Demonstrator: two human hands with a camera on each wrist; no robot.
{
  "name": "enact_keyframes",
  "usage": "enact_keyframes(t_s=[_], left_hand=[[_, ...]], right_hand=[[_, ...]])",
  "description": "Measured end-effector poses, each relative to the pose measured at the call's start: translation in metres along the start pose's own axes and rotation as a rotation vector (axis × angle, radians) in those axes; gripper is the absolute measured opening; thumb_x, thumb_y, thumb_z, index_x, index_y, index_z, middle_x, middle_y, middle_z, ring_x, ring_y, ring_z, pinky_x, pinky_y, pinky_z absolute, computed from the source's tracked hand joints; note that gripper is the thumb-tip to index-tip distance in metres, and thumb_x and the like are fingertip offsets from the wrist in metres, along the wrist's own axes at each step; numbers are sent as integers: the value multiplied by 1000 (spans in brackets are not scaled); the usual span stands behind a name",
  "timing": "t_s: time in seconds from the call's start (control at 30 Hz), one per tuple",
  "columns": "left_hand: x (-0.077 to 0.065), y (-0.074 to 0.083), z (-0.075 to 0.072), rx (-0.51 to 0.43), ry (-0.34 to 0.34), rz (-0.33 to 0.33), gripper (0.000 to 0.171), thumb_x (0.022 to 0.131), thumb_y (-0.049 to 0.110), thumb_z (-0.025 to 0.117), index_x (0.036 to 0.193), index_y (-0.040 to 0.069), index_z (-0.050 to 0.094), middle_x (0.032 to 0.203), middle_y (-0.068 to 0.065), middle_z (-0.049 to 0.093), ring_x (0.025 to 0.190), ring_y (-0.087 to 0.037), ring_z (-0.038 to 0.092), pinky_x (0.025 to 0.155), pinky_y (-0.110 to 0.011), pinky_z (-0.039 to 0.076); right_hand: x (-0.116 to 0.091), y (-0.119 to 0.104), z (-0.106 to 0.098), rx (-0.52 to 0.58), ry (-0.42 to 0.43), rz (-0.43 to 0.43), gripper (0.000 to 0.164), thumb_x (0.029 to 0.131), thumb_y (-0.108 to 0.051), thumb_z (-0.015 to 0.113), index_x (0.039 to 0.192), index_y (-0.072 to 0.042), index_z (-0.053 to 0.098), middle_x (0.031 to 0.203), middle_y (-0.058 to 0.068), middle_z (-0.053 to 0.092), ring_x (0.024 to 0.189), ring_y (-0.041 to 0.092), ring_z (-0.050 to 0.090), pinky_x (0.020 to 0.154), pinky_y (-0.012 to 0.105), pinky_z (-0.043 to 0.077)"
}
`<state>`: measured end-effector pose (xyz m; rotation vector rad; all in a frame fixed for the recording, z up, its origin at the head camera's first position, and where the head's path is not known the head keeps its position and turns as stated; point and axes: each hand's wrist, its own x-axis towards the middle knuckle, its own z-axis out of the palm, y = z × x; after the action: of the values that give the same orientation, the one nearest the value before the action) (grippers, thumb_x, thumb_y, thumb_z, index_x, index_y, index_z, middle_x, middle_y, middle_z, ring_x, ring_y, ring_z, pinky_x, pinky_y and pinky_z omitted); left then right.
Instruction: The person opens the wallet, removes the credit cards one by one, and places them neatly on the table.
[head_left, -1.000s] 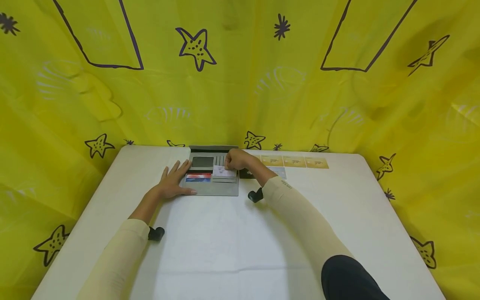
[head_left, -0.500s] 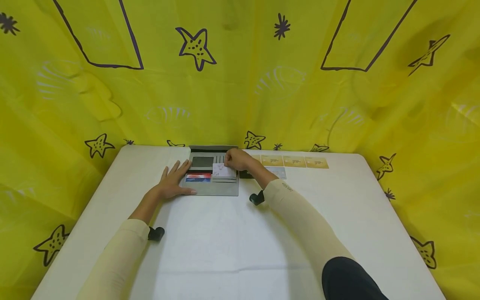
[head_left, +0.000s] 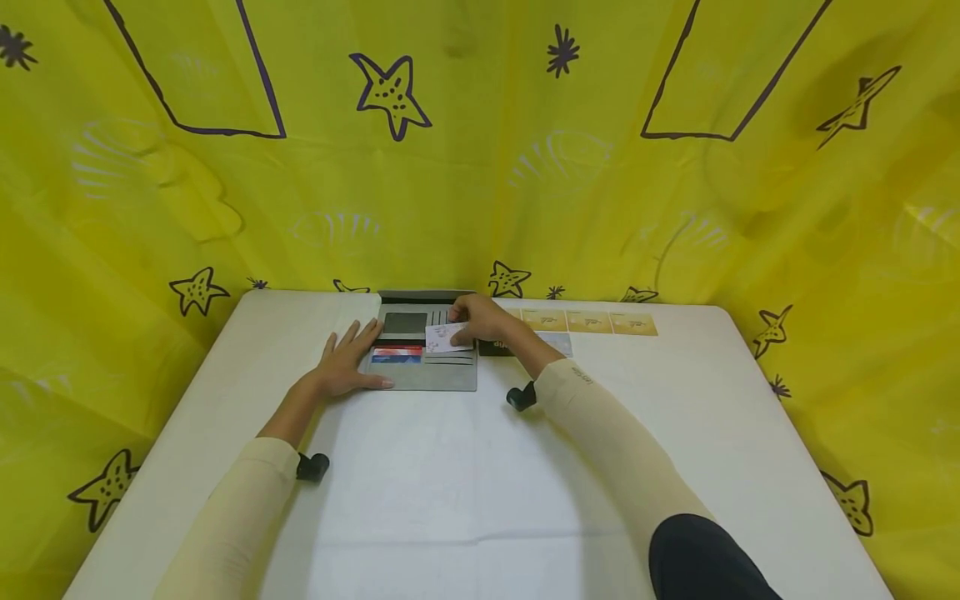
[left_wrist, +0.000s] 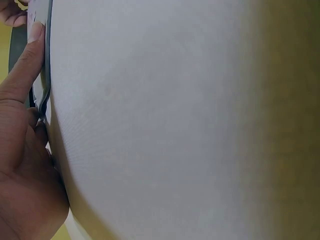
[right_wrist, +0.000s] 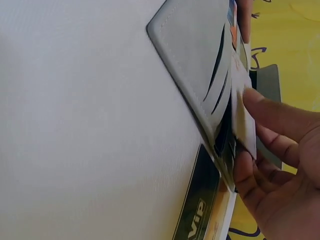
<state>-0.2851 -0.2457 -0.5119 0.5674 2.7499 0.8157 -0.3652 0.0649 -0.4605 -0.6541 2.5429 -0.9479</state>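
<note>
A grey wallet (head_left: 438, 381) lies unfolded at the table's far side, with card slots across its inner face. My left hand (head_left: 345, 367) rests with spread fingers along its left edge, the thumb on the near left corner. My right hand (head_left: 483, 321) pinches a white card (head_left: 442, 337) with a pinkish pattern, thumb on its face and fingers behind. In the right wrist view this card (right_wrist: 243, 125) stands tilted just behind the slots. A red and blue card (head_left: 397, 355) shows in the left slot, below a dark window pocket (head_left: 405, 324).
Right of the wallet, a row of gold cards (head_left: 588, 322) lies along the far edge. Nearer are a black VIP card (right_wrist: 192, 215), partly behind my right wrist in the head view, and a silvery card (head_left: 557, 343). A yellow patterned curtain (head_left: 480, 167) hangs behind the white table (head_left: 420, 483).
The white card has slid a little away from me, showing more of its face. My right thumb now lies on that face, and the right wrist has shifted slightly right. My left hand stays put.
</note>
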Motion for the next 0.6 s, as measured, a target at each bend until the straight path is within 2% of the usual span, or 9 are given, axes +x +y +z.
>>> enact_keyframes(t_s=[0.13, 0.23, 0.43, 0.6], left_hand=[[2, -3, 1, 9, 1, -7, 121, 83, 57, 82, 169, 8, 13, 176, -16, 5, 159, -42, -9, 120, -61, -19], [2, -4, 1, 11, -6, -15, 120, 84, 56, 81, 169, 8, 13, 176, -16, 4, 159, -41, -10, 120, -62, -19], [2, -3, 1, 4, -8, -13, 119, 84, 56, 81, 169, 8, 13, 176, -16, 4, 159, -42, -9, 120, -62, -19], [2, -2, 1, 7, -4, -7, 120, 83, 59, 80, 169, 8, 13, 176, -16, 4, 159, -41, -10, 120, -61, -19]], right_hand=[[0, 3, -2, -25, -23, -48, 47, 77, -6, 95, 117, -2, 69, 115, 10, 69, 104, 24, 58, 98, 34, 51], [0, 5, -3, -69, -41, -74, 51, 74, -6, 97, 117, -3, 70, 116, 9, 68, 106, 23, 57, 98, 33, 50], [-5, 2, -3, -119, -59, -92, 59, 73, -4, 97, 124, -2, 68, 122, 12, 66, 111, 25, 55, 101, 35, 49], [-7, 2, -4, -129, -59, -93, 52, 77, -2, 93, 123, -3, 68, 122, 12, 66, 108, 25, 56, 95, 34, 51]])
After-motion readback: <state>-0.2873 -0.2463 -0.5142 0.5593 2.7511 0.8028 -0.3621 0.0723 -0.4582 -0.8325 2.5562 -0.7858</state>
